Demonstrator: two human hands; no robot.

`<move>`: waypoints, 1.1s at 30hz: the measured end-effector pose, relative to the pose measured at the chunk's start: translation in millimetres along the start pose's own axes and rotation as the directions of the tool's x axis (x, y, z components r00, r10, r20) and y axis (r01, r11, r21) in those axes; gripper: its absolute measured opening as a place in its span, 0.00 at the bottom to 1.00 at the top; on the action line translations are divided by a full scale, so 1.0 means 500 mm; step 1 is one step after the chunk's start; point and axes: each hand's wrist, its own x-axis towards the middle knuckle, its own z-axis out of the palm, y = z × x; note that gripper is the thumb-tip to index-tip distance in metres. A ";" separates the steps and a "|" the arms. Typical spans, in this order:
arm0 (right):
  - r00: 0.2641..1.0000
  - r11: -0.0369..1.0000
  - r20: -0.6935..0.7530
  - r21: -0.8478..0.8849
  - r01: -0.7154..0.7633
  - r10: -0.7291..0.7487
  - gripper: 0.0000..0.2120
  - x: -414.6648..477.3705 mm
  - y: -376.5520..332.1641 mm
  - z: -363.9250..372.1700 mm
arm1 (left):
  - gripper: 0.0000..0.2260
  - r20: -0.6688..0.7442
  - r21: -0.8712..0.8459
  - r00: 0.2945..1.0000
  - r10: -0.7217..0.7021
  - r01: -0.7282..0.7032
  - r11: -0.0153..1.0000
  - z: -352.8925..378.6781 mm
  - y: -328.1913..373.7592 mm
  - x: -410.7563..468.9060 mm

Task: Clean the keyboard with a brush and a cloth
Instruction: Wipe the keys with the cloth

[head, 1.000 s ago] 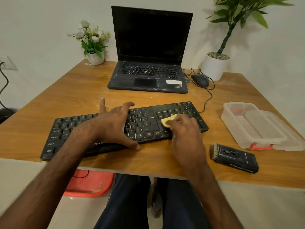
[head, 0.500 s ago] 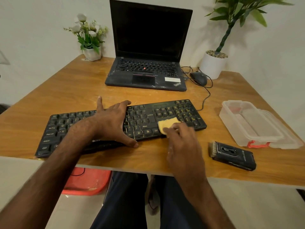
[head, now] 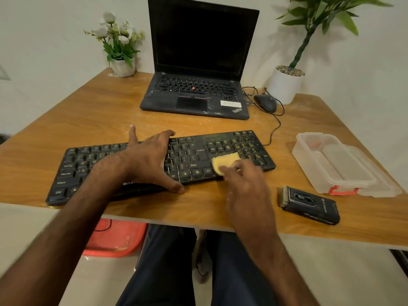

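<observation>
A black keyboard lies across the front of the wooden desk. My left hand spans its middle, fingers over the far edge and thumb at the near edge, holding it still. My right hand holds a small yellow cloth against the keys near the arrow-key area, at the keyboard's right part. A black brush with pale bristles lies on the desk to the right of my right hand, untouched.
An open black laptop stands behind the keyboard, with a wired mouse to its right. A clear plastic box sits at the right. A flower pot and a potted plant stand at the back.
My right hand has drawn the yellow cloth toward me and slightly left across the keys, uncovering more of it. My left hand has stayed on the keyboard.
</observation>
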 end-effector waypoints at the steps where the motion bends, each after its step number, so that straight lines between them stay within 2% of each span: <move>1: 0.999 1.000 0.036 -0.017 0.019 -0.019 0.20 -0.003 -0.007 0.008 | 0.67 -0.005 0.003 1.000 -0.002 0.002 1.000 0.001 -0.001 0.000; 6: 0.984 0.994 0.178 -0.108 0.032 -0.013 0.23 -0.004 -0.009 -0.010 | 0.67 0.011 -0.002 1.000 -0.011 0.011 1.000 -0.002 0.003 -0.002; 9: 0.966 0.999 0.253 0.005 -0.049 0.046 0.23 0.012 0.007 -0.021 | 0.68 0.009 -0.006 1.000 -0.014 0.014 1.000 -0.005 0.006 -0.004; 12: 0.971 0.982 0.208 0.120 -0.143 0.116 0.20 0.017 0.007 -0.021 | 0.68 -0.002 -0.005 1.000 -0.002 0.002 1.000 -0.002 0.003 -0.005; 17: 0.981 0.998 0.183 0.002 -0.061 0.060 0.20 0.024 -0.021 -0.003 | 0.67 -0.001 -0.011 1.000 0.005 -0.005 1.000 -0.004 0.007 -0.003; 21: 0.983 0.997 0.184 -0.074 -0.011 0.024 0.22 0.010 0.009 -0.008 | 0.66 -0.014 -0.014 1.000 0.013 -0.013 1.000 -0.002 0.000 -0.004; 25: 0.989 0.985 0.034 -0.097 -0.142 0.146 0.18 0.027 0.033 -0.008 | 0.66 -0.019 -0.027 1.000 0.013 -0.014 1.000 0.001 0.000 -0.003; 28: 0.986 0.987 0.026 0.003 -0.162 0.162 0.15 0.020 -0.008 0.008 | 0.65 -0.024 -0.016 1.000 0.009 -0.010 1.000 0.002 0.003 -0.001; 31: 0.994 0.994 0.109 0.104 -0.030 0.018 0.13 -0.004 -0.046 0.024 | 0.65 -0.016 -0.015 1.000 0.003 -0.004 1.000 0.001 0.005 -0.004; 33: 0.990 0.988 0.141 0.149 -0.038 0.016 0.13 0.008 -0.039 0.009 | 0.64 -0.025 -0.018 1.000 0.007 -0.008 1.000 0.003 0.006 -0.004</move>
